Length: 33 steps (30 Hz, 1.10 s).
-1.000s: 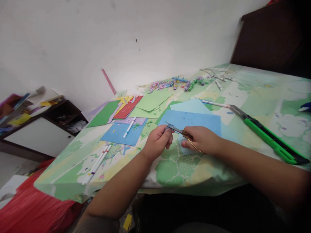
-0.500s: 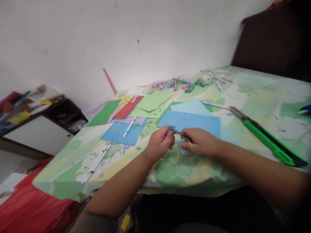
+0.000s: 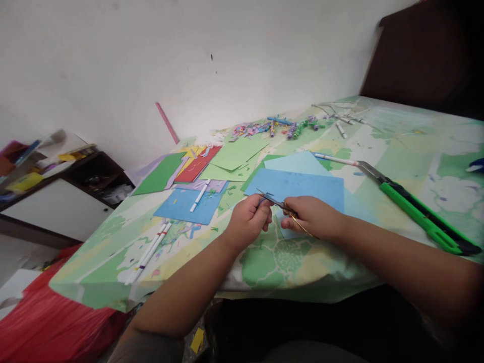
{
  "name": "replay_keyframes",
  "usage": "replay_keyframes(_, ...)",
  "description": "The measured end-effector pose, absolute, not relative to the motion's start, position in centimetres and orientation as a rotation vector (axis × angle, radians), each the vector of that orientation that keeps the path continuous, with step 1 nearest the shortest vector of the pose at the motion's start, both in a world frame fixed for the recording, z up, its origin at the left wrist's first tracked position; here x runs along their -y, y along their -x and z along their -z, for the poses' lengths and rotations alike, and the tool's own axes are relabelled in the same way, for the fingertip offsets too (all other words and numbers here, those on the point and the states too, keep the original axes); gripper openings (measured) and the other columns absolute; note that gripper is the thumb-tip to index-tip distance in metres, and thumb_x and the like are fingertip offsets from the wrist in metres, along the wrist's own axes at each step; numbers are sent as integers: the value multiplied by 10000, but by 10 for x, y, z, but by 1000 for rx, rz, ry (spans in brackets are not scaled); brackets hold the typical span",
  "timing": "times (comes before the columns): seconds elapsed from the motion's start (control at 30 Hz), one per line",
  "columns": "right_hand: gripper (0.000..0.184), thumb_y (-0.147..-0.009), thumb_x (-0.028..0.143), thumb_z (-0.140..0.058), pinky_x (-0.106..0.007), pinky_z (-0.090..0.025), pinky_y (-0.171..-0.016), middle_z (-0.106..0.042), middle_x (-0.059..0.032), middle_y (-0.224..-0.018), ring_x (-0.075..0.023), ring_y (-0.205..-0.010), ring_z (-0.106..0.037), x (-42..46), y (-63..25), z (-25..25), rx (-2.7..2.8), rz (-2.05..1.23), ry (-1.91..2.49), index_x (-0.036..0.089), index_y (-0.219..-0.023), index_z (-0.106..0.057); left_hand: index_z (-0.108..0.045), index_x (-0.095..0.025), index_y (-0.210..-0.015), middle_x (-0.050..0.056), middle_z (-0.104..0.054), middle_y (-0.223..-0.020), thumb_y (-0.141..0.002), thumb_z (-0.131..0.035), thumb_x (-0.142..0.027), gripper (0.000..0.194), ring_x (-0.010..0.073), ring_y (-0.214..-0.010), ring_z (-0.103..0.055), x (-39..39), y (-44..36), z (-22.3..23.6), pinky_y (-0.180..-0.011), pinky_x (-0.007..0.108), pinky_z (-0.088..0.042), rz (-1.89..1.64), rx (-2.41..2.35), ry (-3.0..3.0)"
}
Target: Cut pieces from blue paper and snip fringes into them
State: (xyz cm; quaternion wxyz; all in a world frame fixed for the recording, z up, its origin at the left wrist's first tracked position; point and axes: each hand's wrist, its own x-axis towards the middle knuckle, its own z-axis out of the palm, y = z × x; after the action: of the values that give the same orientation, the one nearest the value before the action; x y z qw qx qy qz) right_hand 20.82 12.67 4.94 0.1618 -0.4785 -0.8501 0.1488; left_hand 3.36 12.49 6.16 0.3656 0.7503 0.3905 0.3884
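My right hand (image 3: 313,217) is closed round small gold-handled scissors (image 3: 278,202), whose blades point left. My left hand (image 3: 247,222) pinches a small blue paper piece (image 3: 267,196) at the scissor blades. Both hands hover just above the table's near edge, over a large blue paper sheet (image 3: 302,184).
Green, red, yellow and blue paper sheets (image 3: 234,156) lie on the green patterned tablecloth (image 3: 287,257). A large green-handled cutter (image 3: 416,214) lies at the right. White pens (image 3: 149,252) rest at the left, paper curls (image 3: 272,128) at the back. A dark shelf (image 3: 75,186) stands left.
Both hands stay together with the scissors at the blue piece; they have barely shifted. The view has moved slightly.
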Motion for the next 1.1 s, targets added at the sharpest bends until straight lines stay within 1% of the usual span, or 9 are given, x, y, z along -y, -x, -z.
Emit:
replay_keyframes(0.4,412,-738,597,-375,-239,-267,-502,-516,-19,-626,-140,-562,-428,-125,-207,-52,2416,-392,1414,196,-649,-410,-470,-156,-684,-68,-466,-477,-822,-375,-279,208,38,-377,-442,-125,-33,-63,-432,169,-366,-998,-976,-1883)
replay_keyframes(0.73,434,-728,624,-372,-238,-266,-495,-507,-12,-612,-138,-554,-419,-124,-207,-53,2397,-404,1419,200,-640,-401,-488,-152,-710,-69,-459,-465,-807,-397,-293,194,41,-370,-423,-124,-33,-64,-413,175,-346,-1012,-979,-1804)
replay_keyframes(0.93,403,-747,587,-370,-240,-252,-486,-496,-11,-592,-135,-535,-406,-126,-207,-53,2396,-368,1471,200,-641,-408,-470,-148,-643,-62,-473,-468,-791,-428,-294,212,42,-385,-445,-125,-34,-66,-447,185,-368,-996,-999,-1735)
replay_keyframes(1.1,388,-752,569,-368,-242,-254,-487,-489,-10,-591,-136,-539,-404,-126,-206,-53,2406,-376,1487,202,-628,-397,-485,-145,-691,-70,-467,-460,-786,-431,-280,174,40,-377,-434,-126,-35,-66,-431,177,-359,-965,-1024,-1677)
